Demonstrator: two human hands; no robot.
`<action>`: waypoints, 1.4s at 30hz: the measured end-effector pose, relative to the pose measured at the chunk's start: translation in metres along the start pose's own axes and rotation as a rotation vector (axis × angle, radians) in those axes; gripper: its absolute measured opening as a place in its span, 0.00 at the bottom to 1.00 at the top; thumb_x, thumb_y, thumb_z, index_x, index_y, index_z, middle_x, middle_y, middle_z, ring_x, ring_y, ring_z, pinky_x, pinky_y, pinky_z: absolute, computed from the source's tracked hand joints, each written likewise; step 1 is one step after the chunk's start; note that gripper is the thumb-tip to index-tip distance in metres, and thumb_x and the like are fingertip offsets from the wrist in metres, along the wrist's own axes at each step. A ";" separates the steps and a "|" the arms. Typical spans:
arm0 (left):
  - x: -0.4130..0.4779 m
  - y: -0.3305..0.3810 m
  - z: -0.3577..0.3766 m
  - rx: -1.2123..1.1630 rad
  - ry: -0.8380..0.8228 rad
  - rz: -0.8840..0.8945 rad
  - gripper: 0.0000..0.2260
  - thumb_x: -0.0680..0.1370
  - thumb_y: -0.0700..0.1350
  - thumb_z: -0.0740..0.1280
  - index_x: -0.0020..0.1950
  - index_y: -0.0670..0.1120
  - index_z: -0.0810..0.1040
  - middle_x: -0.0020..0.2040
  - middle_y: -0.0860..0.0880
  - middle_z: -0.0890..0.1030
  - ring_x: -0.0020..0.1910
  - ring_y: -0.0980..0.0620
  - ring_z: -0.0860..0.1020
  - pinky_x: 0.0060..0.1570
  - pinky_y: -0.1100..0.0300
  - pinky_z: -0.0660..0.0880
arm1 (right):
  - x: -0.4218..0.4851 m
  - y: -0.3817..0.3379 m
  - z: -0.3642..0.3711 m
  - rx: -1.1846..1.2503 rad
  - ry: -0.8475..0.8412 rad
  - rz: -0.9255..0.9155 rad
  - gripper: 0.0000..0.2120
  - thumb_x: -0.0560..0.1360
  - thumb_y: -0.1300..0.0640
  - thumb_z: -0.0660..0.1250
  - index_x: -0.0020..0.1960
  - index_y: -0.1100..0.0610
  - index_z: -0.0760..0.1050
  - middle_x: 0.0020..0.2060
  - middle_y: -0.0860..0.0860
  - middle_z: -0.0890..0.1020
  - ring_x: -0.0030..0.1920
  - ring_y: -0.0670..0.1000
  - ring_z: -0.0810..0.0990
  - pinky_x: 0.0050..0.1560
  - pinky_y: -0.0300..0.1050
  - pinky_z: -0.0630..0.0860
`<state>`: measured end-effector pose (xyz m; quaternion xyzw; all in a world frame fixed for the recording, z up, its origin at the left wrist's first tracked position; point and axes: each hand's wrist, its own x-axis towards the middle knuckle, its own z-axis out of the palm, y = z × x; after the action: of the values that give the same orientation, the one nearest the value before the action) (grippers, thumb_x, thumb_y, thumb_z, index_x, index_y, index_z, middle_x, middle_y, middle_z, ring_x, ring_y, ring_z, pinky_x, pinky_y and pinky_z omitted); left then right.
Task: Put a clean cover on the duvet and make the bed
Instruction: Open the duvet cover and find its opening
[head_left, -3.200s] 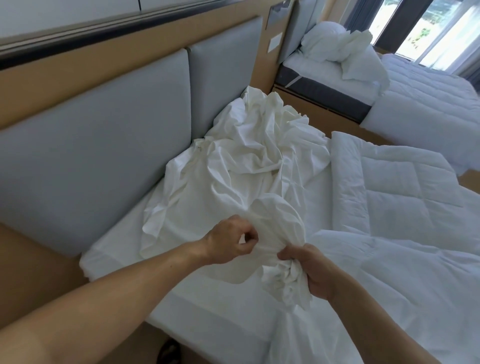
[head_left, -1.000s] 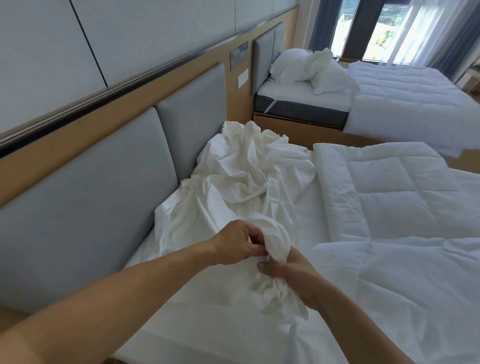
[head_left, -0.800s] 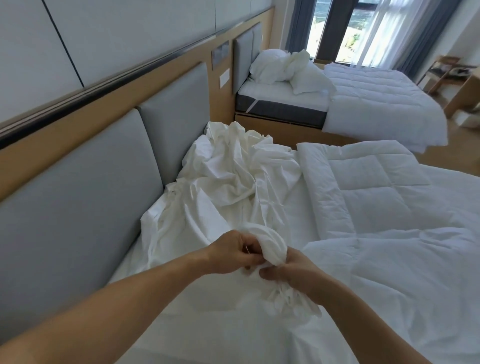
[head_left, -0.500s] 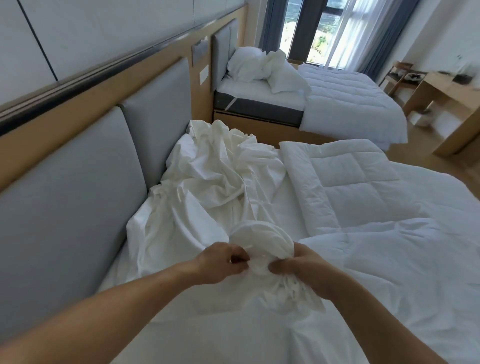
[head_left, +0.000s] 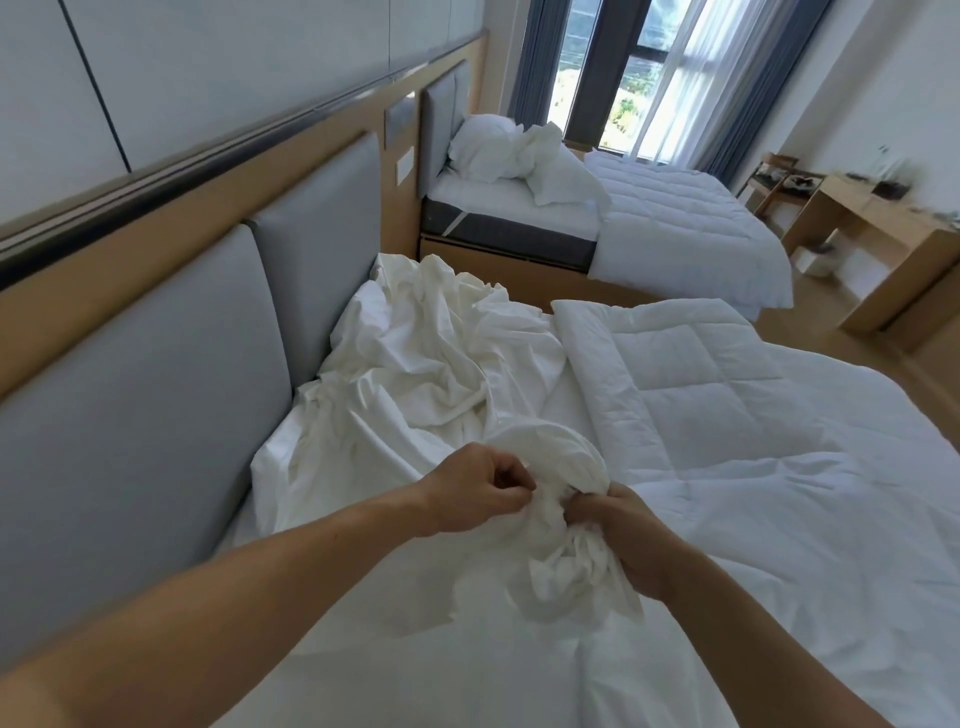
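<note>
Two bare forearms reach in from the bottom edge and meet over the near side of a bed (head_left: 363, 665). Each grip is closed on the same bunch of white cloth. The left hand (head_left: 475, 491) has its fingers curled inward and pinches a gathered fold of the duvet cover (head_left: 415, 374). The right hand (head_left: 631, 540), just beside it, clutches a crumpled wad of the same cover, which spills out below the palm. A rounded loop of the fabric arches up between the two hands.

From the hands, the rest of the cover trails away towards the head of the bed. It lies there in a loose, creased, cream-white heap against the grey padded headboard (head_left: 145, 415).

To the right of the heap lies the duvet (head_left: 701, 395), white and quilted in squares. It is spread across the right part of the bed, with its top edge folded over, and it has no cover on it.

Beyond the bed stands a second bed (head_left: 685, 228), close by across a narrow gap, with a white quilt. Rumpled pillows (head_left: 493, 148) are piled at its head. Behind it is a tall window (head_left: 618, 78) with blue curtains (head_left: 535, 57). A light wooden desk (head_left: 878, 228) stands at the far right, on a wooden floor (head_left: 857, 358).
</note>
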<state>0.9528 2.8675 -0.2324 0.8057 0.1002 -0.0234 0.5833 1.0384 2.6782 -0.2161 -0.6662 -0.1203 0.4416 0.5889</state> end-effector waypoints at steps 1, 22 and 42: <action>0.000 0.002 0.001 -0.044 -0.006 -0.014 0.02 0.77 0.38 0.70 0.48 0.43 0.82 0.36 0.50 0.81 0.34 0.56 0.79 0.35 0.63 0.75 | -0.001 -0.001 0.002 -0.002 -0.063 -0.001 0.18 0.71 0.62 0.71 0.60 0.65 0.79 0.54 0.67 0.81 0.52 0.65 0.82 0.56 0.59 0.78; 0.041 0.021 0.022 0.711 0.111 0.289 0.23 0.73 0.47 0.71 0.66 0.47 0.72 0.66 0.48 0.74 0.69 0.47 0.70 0.68 0.54 0.69 | 0.007 -0.017 -0.001 -0.810 0.046 0.181 0.15 0.69 0.66 0.66 0.56 0.58 0.77 0.49 0.55 0.82 0.50 0.56 0.82 0.53 0.51 0.82; 0.082 0.073 0.011 1.263 -0.142 0.592 0.10 0.76 0.49 0.62 0.49 0.52 0.82 0.46 0.54 0.81 0.50 0.50 0.76 0.60 0.52 0.67 | 0.001 -0.042 -0.014 -0.886 0.237 0.185 0.20 0.57 0.52 0.79 0.46 0.54 0.80 0.42 0.52 0.85 0.45 0.54 0.84 0.54 0.54 0.82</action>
<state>1.0473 2.8466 -0.1801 0.9804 -0.1946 0.0300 -0.0093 1.0648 2.6809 -0.1805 -0.9073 -0.1693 0.3189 0.2154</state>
